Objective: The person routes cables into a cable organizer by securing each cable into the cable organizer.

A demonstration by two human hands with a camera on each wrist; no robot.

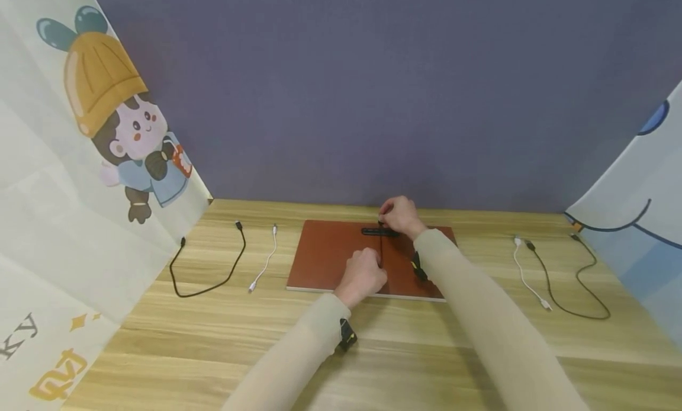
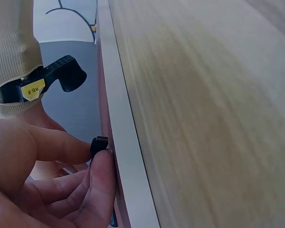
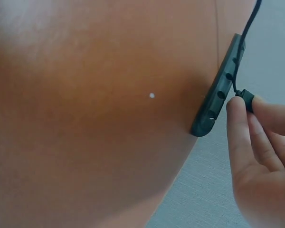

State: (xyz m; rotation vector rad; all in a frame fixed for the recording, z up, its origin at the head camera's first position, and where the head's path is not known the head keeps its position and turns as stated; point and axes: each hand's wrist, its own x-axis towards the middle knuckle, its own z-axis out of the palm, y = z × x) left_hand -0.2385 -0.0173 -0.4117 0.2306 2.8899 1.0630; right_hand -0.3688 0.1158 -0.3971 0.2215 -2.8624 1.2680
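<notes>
Right wrist; black cable (image 3: pixel 247 97) (in hand (image 3: pixel 263 161))

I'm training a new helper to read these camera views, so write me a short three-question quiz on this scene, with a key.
1. Count: how many white cables lie on the table?
2. True or false: the right hand is nearer than the left hand to the slotted holder.
3. Multiple choice: what runs between the two hands?
A. A white ribbon
B. A black cable
C. A wooden ruler

Key
1. Two, one on each side of the brown board.
2. True.
3. B.
</notes>
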